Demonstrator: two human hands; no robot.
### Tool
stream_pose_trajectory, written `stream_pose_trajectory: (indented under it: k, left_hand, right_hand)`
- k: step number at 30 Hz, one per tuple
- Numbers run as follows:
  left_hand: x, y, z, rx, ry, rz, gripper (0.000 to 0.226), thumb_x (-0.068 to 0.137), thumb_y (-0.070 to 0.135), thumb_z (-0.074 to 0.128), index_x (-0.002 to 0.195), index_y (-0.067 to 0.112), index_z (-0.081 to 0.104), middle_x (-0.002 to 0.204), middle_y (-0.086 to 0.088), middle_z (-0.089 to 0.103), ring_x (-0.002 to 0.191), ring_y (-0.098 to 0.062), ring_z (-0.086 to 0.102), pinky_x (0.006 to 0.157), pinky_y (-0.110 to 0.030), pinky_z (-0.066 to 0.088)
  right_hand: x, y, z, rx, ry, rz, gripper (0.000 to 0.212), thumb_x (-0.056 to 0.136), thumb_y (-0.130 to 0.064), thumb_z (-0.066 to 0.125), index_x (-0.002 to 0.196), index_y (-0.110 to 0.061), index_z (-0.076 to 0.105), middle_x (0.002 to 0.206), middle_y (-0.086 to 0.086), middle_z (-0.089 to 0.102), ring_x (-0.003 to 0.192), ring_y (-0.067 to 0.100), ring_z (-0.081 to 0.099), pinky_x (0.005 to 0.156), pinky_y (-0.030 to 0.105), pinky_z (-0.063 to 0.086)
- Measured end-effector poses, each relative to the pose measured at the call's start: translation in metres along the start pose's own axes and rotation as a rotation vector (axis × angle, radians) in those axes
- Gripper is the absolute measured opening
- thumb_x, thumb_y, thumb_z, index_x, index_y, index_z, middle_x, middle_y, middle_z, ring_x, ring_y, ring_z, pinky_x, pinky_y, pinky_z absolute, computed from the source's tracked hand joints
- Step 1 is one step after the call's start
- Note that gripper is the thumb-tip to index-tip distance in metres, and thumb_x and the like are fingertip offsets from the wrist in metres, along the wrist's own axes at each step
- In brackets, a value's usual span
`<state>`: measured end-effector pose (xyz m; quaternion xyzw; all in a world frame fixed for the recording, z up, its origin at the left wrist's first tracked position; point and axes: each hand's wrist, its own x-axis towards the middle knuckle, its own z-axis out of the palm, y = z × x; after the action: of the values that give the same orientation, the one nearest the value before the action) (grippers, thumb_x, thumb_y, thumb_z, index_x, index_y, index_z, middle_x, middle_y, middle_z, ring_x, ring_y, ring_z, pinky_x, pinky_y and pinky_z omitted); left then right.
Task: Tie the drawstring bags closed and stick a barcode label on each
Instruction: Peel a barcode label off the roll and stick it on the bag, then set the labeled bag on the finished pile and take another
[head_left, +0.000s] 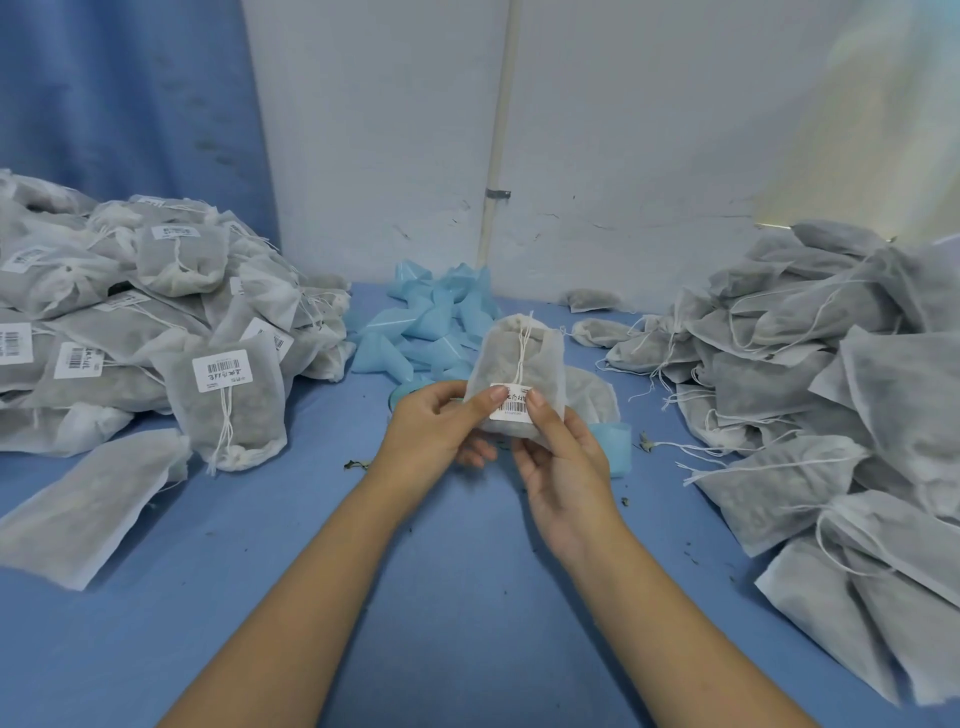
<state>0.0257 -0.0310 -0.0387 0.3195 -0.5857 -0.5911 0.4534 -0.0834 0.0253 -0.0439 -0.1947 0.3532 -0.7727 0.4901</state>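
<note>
Above the middle of the blue worktop (441, 597), one drawstring bag (514, 358) is held upright, clear of the surface, neck gathered at the top and white drawstring (523, 353) hanging down its front. The left hand (436, 421) and right hand (561, 457) both grasp its lower part, fingers curled behind, each thumb pressed on a white barcode label (511, 408) stuck to the front. The label carries black bars and a line of characters, not legible.

The pile of labelled bags (130, 322) lies at left; its front label (221, 374) shows a barcode above characters I cannot read. The pile of unlabelled bags (831, 389) lies at right. Light-blue paper scraps (431, 322) lie heaped behind the held bag.
</note>
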Motion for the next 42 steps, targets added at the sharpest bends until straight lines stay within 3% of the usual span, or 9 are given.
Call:
stream_pose_trajectory:
  k: [3, 5, 10, 17, 24, 29, 35, 38, 42]
  left_hand:
    - [-0.001, 0.008, -0.001, 0.164, -0.007, -0.015, 0.034, 0.085, 0.041, 0.066, 0.071, 0.010, 0.062, 0.044, -0.001, 0.053, 0.035, -0.011, 0.041, 0.036, -0.016, 0.034]
    - [0.002, 0.016, -0.001, -0.055, 0.064, 0.018, 0.025, 0.088, 0.029, 0.065, 0.076, 0.008, 0.062, 0.051, 0.002, 0.057, 0.044, -0.010, 0.049, 0.040, -0.015, 0.039]
    - [0.009, 0.030, -0.012, -0.926, 0.000, 0.118, 0.019, 0.089, 0.008, 0.055, 0.107, 0.014, 0.052, 0.131, 0.005, 0.059, 0.114, -0.014, 0.061, 0.079, -0.034, 0.058]
    - [0.003, 0.021, 0.000, -0.475, -0.164, 0.040, 0.023, 0.096, 0.012, 0.046, 0.114, 0.015, 0.061, 0.103, -0.001, 0.073, 0.090, -0.017, 0.071, 0.073, -0.021, 0.056]
    - [0.000, 0.014, 0.009, -0.296, -0.131, -0.049, 0.021, 0.096, 0.015, 0.048, 0.104, 0.017, 0.068, 0.091, -0.001, 0.074, 0.073, -0.014, 0.069, 0.068, -0.020, 0.051]
    - [0.000, 0.011, 0.009, -0.307, -0.071, -0.094, 0.022, 0.095, 0.011, 0.048, 0.102, 0.015, 0.068, 0.085, -0.001, 0.073, 0.068, -0.013, 0.067, 0.069, -0.023, 0.048]
    - [-0.001, 0.009, 0.008, -0.252, -0.059, -0.116, 0.024, 0.093, 0.009, 0.047, 0.100, 0.015, 0.068, 0.084, -0.001, 0.074, 0.067, -0.012, 0.067, 0.069, -0.022, 0.049]
    - [0.000, 0.007, 0.011, -0.219, -0.047, -0.131, 0.023, 0.093, 0.008, 0.047, 0.099, 0.014, 0.068, 0.086, 0.000, 0.074, 0.068, -0.012, 0.068, 0.068, -0.020, 0.050]
    - [0.000, 0.007, 0.015, -0.221, -0.016, -0.143, 0.021, 0.093, 0.004, 0.048, 0.100, 0.012, 0.066, 0.096, -0.001, 0.072, 0.071, -0.013, 0.068, 0.065, -0.019, 0.053]
  right_hand:
    - [0.001, 0.000, 0.000, -0.002, -0.002, 0.000, 0.009, 0.085, -0.015, 0.067, 0.093, -0.012, 0.064, 0.079, -0.002, 0.072, 0.073, 0.008, 0.069, 0.065, 0.018, 0.054]
    - [0.002, 0.001, 0.000, -0.029, 0.008, 0.013, 0.017, 0.079, -0.024, 0.070, 0.093, -0.016, 0.064, 0.078, -0.006, 0.072, 0.073, 0.008, 0.067, 0.066, 0.019, 0.054]
    - [0.004, 0.001, -0.004, -0.134, 0.003, -0.029, 0.020, 0.080, -0.018, 0.072, 0.098, -0.016, 0.066, 0.089, -0.005, 0.070, 0.081, 0.011, 0.065, 0.069, 0.019, 0.053]
    - [0.017, -0.018, -0.014, -1.267, 0.007, -0.667, 0.040, 0.087, 0.003, 0.051, 0.125, -0.010, 0.058, 0.130, -0.001, 0.053, 0.126, 0.016, 0.045, 0.101, 0.012, 0.029]
    - [0.034, -0.022, -0.044, -1.809, 0.109, -0.402, 0.048, 0.095, -0.024, 0.047, 0.141, -0.013, 0.043, 0.155, 0.015, 0.024, 0.143, 0.028, 0.015, 0.111, 0.032, 0.014]
    - [0.036, -0.021, -0.043, -1.990, 0.157, -0.270, 0.036, 0.094, -0.032, 0.043, 0.105, -0.004, 0.061, 0.124, 0.016, 0.050, 0.121, 0.034, 0.035, 0.097, 0.035, 0.028]
    - [0.028, -0.026, -0.040, -1.968, 0.157, -0.442, 0.036, 0.093, -0.005, 0.041, 0.058, -0.010, 0.034, 0.095, 0.018, 0.058, 0.099, 0.035, 0.049, 0.067, 0.032, 0.013]
    - [0.036, -0.028, -0.042, -1.718, 0.138, -0.526, 0.021, 0.096, -0.002, 0.038, 0.095, 0.002, 0.059, 0.119, 0.020, 0.056, 0.111, 0.035, 0.049, 0.082, 0.030, 0.026]
    - [0.030, -0.029, -0.030, -1.376, 0.065, -0.644, 0.038, 0.097, -0.005, 0.043, 0.133, -0.006, 0.053, 0.139, 0.000, 0.047, 0.132, 0.013, 0.039, 0.095, 0.003, 0.019]
